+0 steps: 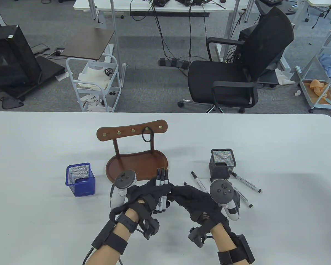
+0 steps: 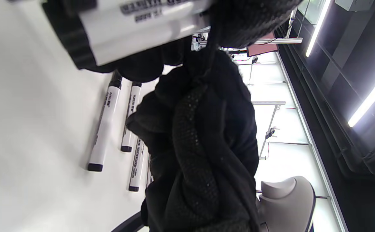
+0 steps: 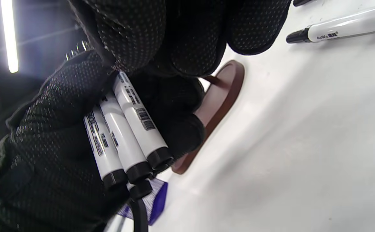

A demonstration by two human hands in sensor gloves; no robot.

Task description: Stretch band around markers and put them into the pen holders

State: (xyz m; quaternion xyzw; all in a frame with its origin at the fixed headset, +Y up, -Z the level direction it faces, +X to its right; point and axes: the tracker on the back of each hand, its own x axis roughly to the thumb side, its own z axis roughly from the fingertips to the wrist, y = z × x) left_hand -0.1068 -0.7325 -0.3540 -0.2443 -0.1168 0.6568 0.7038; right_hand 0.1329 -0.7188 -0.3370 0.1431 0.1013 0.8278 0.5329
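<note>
Markers (image 1: 162, 190) bunched upright in left hand (image 1: 139, 197), gripped so ends stay aligned for banding. Right hand (image 1: 194, 200), fingers curled, pinches the bundle beside it; band not discernible.

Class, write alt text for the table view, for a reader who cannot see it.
Two gloved hands meet over a white table: the left hand grips a bundle of markers while the right hand works at it. Behind stand a wooden hook rack, a blue pen holder and a black pen holder, with loose markers lying at the right.
</note>
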